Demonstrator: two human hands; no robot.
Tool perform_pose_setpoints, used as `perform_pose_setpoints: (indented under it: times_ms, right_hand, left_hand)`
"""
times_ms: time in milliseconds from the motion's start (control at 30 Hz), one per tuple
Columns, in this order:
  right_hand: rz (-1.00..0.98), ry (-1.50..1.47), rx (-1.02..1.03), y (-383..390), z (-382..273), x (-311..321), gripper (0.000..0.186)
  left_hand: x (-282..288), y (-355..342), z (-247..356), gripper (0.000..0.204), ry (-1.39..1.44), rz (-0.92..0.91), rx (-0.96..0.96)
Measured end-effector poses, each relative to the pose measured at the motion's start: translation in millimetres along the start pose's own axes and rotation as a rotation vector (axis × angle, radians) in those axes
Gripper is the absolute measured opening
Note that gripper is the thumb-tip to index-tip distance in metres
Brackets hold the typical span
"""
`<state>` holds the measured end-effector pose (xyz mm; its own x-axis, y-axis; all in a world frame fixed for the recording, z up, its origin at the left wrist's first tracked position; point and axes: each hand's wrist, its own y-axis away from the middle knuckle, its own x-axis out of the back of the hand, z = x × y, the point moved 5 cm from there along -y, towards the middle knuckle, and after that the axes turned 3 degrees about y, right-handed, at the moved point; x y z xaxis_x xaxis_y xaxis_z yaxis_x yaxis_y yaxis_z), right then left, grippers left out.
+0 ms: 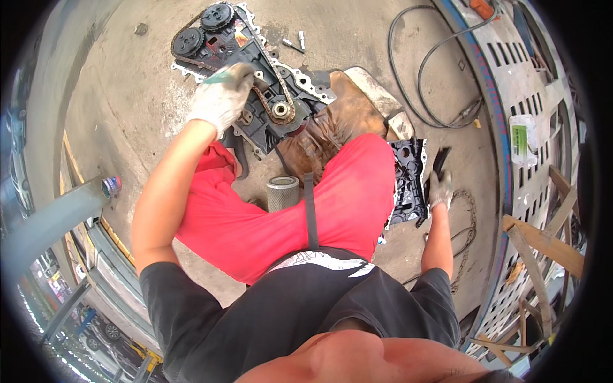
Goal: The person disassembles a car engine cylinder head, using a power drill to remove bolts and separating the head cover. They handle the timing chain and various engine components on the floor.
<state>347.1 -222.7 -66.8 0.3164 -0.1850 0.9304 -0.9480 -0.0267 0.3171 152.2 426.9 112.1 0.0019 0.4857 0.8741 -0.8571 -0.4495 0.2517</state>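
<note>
An engine lies on the ground in front of me, with two dark toothed sprockets at its far left end. A timing chain runs from them down to a smaller sprocket. My left hand, in a whitish glove, is over the engine's left side, its fingers curled closed; whatever is in them is hidden. Out to my right, my gloved right hand grips a narrow black part, slightly blurred. Beside that hand, a black engine cover with a pale metal rim lies by my knee.
Two small metal bolts lie beyond the engine. A stained brown sheet is under its right side. A black cable loops toward a slotted metal frame at right. A cylindrical filter stands between my legs.
</note>
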Motion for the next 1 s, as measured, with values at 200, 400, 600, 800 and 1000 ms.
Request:
perform_pose_setpoints:
  times_ms: [200,400,600,800,1000]
  right_hand:
    - [-0.218,-0.176,0.519,-11.1,-356.1,99.6,0.067]
    - [-0.199,-0.037,0.756,28.9,-563.5,64.6,0.056]
    - [-0.184,-0.010,0.822,52.2,-611.4,20.6,0.054]
    - [-0.208,-0.015,0.896,50.3,-618.8,4.8,0.045]
    - [-0.336,-0.055,0.987,47.5,-626.5,-1.8,0.054]
  left_hand:
    - [-29.6,-37.3,18.2,0.058,-0.368,0.006,-0.316]
    - [-26.4,-35.3,21.1,0.041,-0.414,0.037,-0.334]
    - [-25.5,-23.8,8.6,0.031,-0.389,0.122,-0.390]
    - [-20.7,-12.5,4.1,0.030,-0.327,0.130,-0.425]
    - [-12.9,-6.7,1.0,0.028,-0.253,0.116,-0.411]
